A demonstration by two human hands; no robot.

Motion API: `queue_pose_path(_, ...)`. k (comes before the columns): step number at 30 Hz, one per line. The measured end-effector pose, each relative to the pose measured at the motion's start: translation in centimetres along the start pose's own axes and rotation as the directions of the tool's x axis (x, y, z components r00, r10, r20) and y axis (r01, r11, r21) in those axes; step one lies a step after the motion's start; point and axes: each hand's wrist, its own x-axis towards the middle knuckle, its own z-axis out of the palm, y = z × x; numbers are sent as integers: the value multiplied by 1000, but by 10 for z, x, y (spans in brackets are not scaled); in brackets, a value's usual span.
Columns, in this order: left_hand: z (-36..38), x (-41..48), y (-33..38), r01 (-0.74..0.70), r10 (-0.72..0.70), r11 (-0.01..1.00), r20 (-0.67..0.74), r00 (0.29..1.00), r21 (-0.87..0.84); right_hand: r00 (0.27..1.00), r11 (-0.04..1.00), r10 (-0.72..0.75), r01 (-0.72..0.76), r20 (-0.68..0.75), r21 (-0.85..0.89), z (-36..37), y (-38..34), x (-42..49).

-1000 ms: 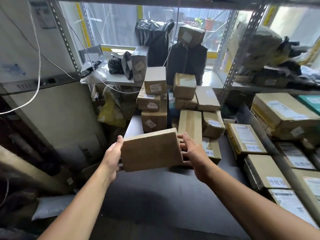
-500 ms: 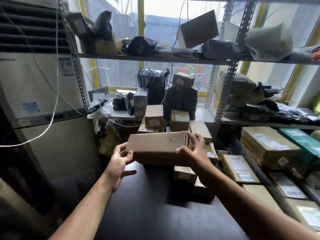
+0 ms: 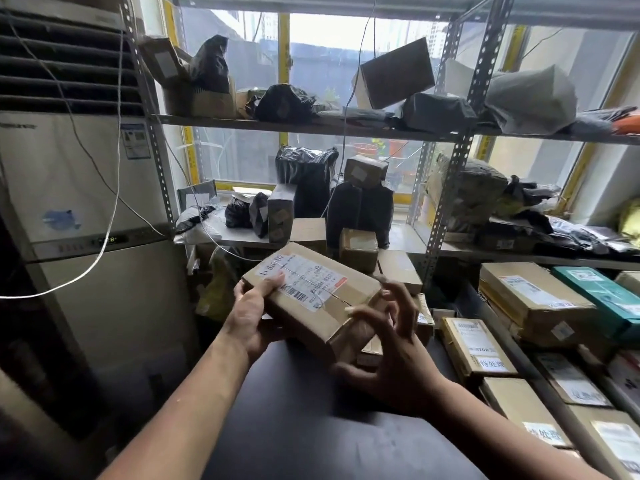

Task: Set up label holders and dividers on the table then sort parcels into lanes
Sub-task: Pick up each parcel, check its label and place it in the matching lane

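A dark, matte table [image 3: 294,420] fills the foreground, and both forearms reach out over it. The left hand [image 3: 251,315] grips the left end of a brown box [image 3: 332,306], thumb lying on top at the edge of its white label [image 3: 299,280], fingers underneath. The box is held tilted above the table's far half, label face up. The right hand [image 3: 388,344] is at the box's right end with fingers splayed and half bent; they are blurred, and whether they touch the card cannot be told. A row of labelled parcels [image 3: 476,344] lies along the table's right edge, just beside a low shelf that carries more cartons and a teal box [image 3: 602,299]. More small cartons [image 3: 358,249] are stacked at the table's far end. Behind stands a perforated metal rack [image 3: 446,188] against a yellow-framed window [image 3: 322,46], its shelves loaded with black bags [image 3: 304,178], grey wrapped bundles and boxes. On the left a tall white air conditioner [image 3: 69,188] stands on the floor, with a white cable [image 3: 104,216] draped across its front.
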Motion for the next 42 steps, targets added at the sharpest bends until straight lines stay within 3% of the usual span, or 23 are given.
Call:
queue_pose_path(2,2,-2,2,-100,100,994,18,995,50,960,925,277,-277,39,260,-7,-1,6)
queue_pose_path(4,6,-11,6,-186,182,979,50,982,87,816,676,541,-565,201,474,-15,0,19)
queue_pose_path(6,12,-20,8,-233,224,964,85,971,126,616,358,637,-769,463,530,-19,5,30)
queue_pose_path(7,15,-23,8,-257,242,955,114,964,146,549,250,625,-814,556,524,-20,5,33)
queue_pose_path(8,17,-26,8,-282,259,945,147,955,166,527,195,591,-828,611,526,-19,5,31)
queue_pose_path(11,25,-33,12,-344,297,915,228,927,209,560,148,515,-803,649,577,-17,1,24)
queue_pose_path(15,34,-41,15,-311,264,931,234,936,192,605,137,499,-762,620,633,-25,6,24)
queue_pose_path(20,40,-42,17,-327,273,917,236,933,231,603,110,495,-757,625,644,-27,8,21)
queue_pose_path(24,42,-43,18,-280,224,900,196,955,334,621,209,439,-774,650,598,-44,15,26)
queue_pose_path(25,41,-41,20,-335,285,834,177,942,438,624,269,430,-779,653,567,-51,17,30)
queue_pose_path(26,40,-38,25,-426,393,702,189,900,571,619,339,434,-785,654,518,-58,20,34)
queue_pose_path(28,41,-40,38,-603,533,268,406,743,751,615,515,437,-769,656,379,-70,24,45)
queue_pose_path(29,47,-44,43,-664,460,53,572,679,746,625,619,419,-727,659,296,-75,26,50)
queue_pose_path(30,55,-48,46,-695,296,-89,685,666,714,631,711,386,-668,673,218,-78,26,56)
queue_pose_path(31,64,-52,46,-708,92,-143,722,686,691,627,779,358,-609,692,150,-81,24,61)
queue_pose_path(33,75,-55,32,-680,-285,-38,645,709,732,612,865,329,-501,719,31,-87,19,69)
queue_pose_path(34,76,-55,21,-654,-372,33,616,694,756,599,887,318,-462,735,-7,-90,17,71)
queue_pose_path(37,67,-52,-4,-639,-253,245,685,684,729,587,883,298,-469,753,16,-96,19,63)
queue_pose_path(38,65,-52,-7,-630,-203,326,703,681,705,629,861,298,-502,718,82,-98,20,59)
queue_pose_path(40,65,-50,-8,-583,-129,483,711,691,654,780,799,415,-558,468,224,-103,26,56)
queue_pose_path(41,66,-48,-9,-552,-85,550,700,709,627,805,753,518,-590,291,292,-105,29,55)
queue_pose_path(42,68,-47,-10,-521,-32,614,678,734,593,765,680,626,-631,151,375,-107,30,54)
